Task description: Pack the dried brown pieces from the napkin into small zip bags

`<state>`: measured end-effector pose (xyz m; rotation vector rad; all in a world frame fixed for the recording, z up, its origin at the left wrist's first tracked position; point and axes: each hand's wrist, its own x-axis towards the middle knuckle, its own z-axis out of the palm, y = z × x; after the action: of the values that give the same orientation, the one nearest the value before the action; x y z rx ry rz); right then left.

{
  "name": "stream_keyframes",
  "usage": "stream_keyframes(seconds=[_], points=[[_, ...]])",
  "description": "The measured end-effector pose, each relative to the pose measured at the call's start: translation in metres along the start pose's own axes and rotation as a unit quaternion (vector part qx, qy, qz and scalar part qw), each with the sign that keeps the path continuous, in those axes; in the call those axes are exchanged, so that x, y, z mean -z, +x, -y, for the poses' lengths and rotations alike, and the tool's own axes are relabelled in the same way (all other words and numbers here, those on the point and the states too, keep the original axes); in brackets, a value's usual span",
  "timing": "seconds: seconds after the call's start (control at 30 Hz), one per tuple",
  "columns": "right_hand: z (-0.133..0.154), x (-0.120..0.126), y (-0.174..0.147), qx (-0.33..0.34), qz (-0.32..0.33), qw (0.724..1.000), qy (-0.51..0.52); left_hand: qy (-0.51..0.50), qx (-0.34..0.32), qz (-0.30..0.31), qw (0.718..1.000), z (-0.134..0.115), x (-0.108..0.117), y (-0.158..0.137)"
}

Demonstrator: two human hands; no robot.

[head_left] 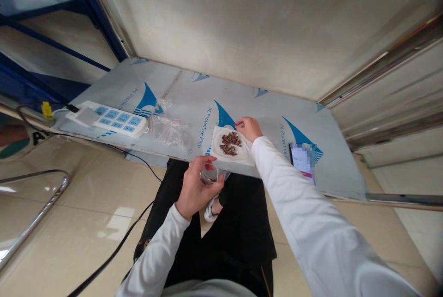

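The handling of the small brown pieces (231, 139) looks to be under way but unfinished: many lie in a loose heap on the white liner (216, 147) near the front edge of the table (266, 108). The person's left hand (196, 187) curls around a clear cup (209, 175), holding it just off that edge; what it contains, if anything, cannot be told. The right hand (249, 128) is at the liner's far side, fingertips drawn narrowly together, seeming to pinch a small dark piece (236, 125) apart from the heap. How many pieces are done cannot be judged. Clear plastic bags (170, 130) lie beside the power strip (119, 121), their contents unclear.
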<state>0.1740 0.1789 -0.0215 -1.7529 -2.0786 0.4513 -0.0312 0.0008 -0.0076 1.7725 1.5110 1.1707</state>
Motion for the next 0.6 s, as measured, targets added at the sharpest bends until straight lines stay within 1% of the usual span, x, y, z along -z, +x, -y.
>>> stream_keyframes(seconds=[0.07,0.13,0.17,0.2,0.27,0.33,0.4,0.47,0.5,0.53,0.6], points=[[0.023,0.02,-0.025,0.018,-0.007,0.999,0.041,-0.001,-0.017,-0.008,1.0,-0.002,0.001,0.006],[0.053,0.044,-0.063,0.079,-0.022,0.986,0.145,-0.008,-0.034,-0.011,0.999,-0.005,0.001,0.011],[0.068,0.055,-0.083,0.106,-0.011,0.981,0.162,-0.013,-0.043,-0.01,0.999,-0.007,0.001,0.013],[0.083,0.065,-0.102,0.134,0.014,0.978,0.157,-0.019,-0.052,-0.006,0.998,-0.009,0.001,0.014],[0.106,0.079,-0.133,0.182,0.039,0.973,0.139,-0.034,-0.071,0.005,0.997,-0.014,-0.001,0.014],[0.12,0.086,-0.149,0.217,0.064,0.97,0.092,-0.046,-0.092,0.017,0.995,-0.019,-0.004,0.013],[0.123,0.089,-0.153,0.24,0.088,0.965,0.059,-0.056,-0.102,0.024,0.993,-0.023,-0.006,0.012],[0.114,0.09,-0.146,0.247,0.098,0.961,0.079,-0.06,-0.097,0.017,0.993,-0.025,-0.008,0.012],[0.104,0.088,-0.14,0.236,0.09,0.962,0.102,-0.059,-0.09,0.01,0.994,-0.025,-0.008,0.011],[0.092,0.086,-0.133,0.212,0.066,0.967,0.125,-0.056,-0.081,0.002,0.995,-0.025,-0.008,0.011],[0.059,0.073,-0.115,0.13,-0.008,0.981,0.143,-0.048,-0.065,-0.012,0.997,-0.023,-0.007,0.01]])
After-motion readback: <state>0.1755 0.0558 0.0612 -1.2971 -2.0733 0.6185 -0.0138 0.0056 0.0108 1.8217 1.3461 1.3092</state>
